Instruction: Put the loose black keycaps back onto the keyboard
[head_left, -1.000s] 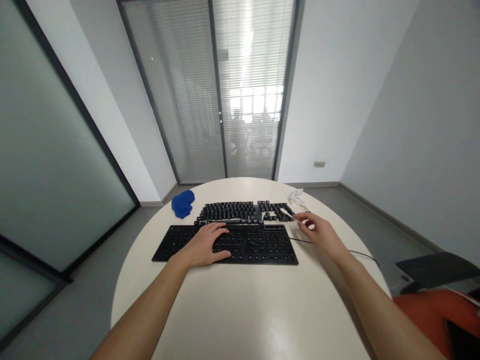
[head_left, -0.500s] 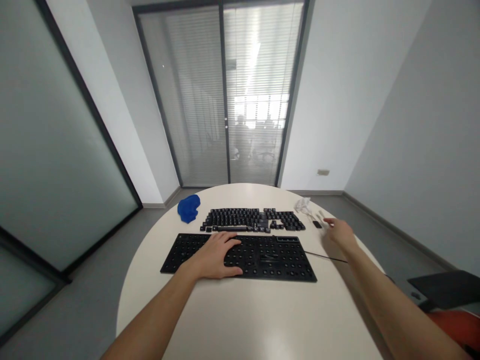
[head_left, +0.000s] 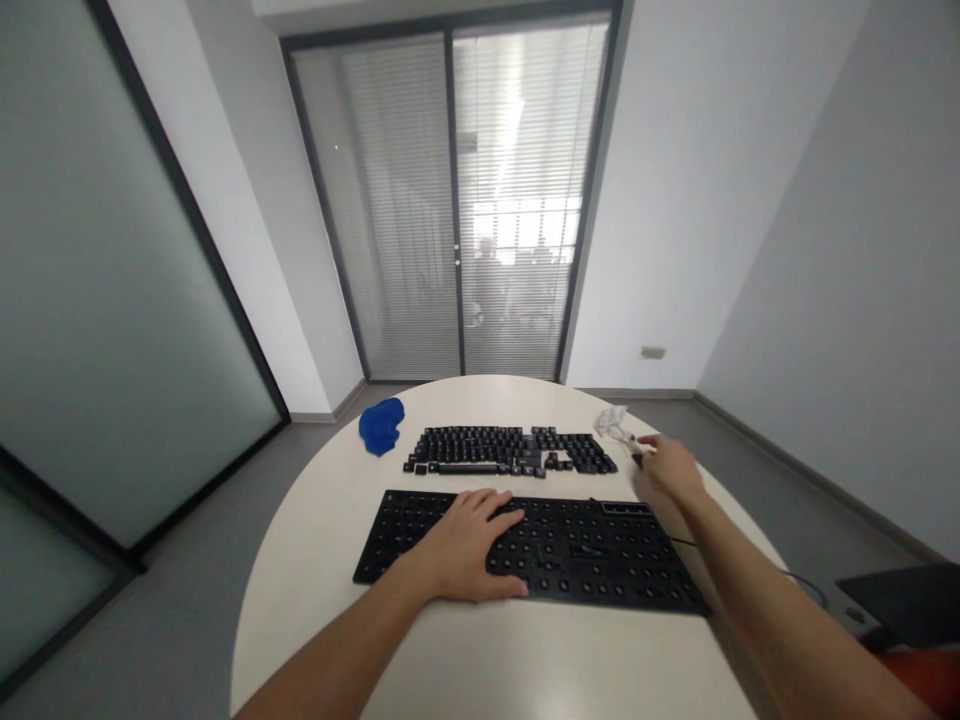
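My left hand (head_left: 472, 550) lies flat with fingers spread on a black keyboard base (head_left: 592, 580) stripped of its keycaps. Its thumb rests along the near edge. Over at the table's right side, my right hand (head_left: 671, 467) is closed, fingertips together beside a small dark piece (head_left: 637, 459) and some thin pale sticks. What the fingertips hold, if anything, is too small to make out. Just beyond them sits crumpled white tissue (head_left: 613, 421). Black keycaps (head_left: 472, 445) are laid out in keyboard order behind the base.
A blue lump of soft material (head_left: 382, 425) lies at the left back of the round white table (head_left: 315, 540). The keyboard's cable (head_left: 682, 542) runs off under my right forearm. A dark flat object (head_left: 900, 600) stands beyond the table on the right.
The keyboard base has slid right and nearer to me, with my left hand on it. My right hand has moved slightly left, closer to the small dark piece and sticks.
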